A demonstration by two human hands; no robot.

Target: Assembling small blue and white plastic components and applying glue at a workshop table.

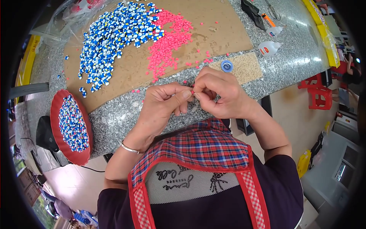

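Pinching: small pink piece point(193, 92) is gripped between closed fingertips of left hand point(164, 105) and right hand point(221, 95), above granite table point(114, 118) edge | step: joining judged underway | next: fine alignment required, steady pressure.

Two hands, left hand point(162, 105) and right hand point(221, 95); one red bowl point(57, 101); two white glue bottles, near bottle point(268, 48) and far bottle point(275, 31); one blue cap point(227, 66); blue-and-white pieces point(114, 34) and pink pieces point(167, 42), each too numerous to count.
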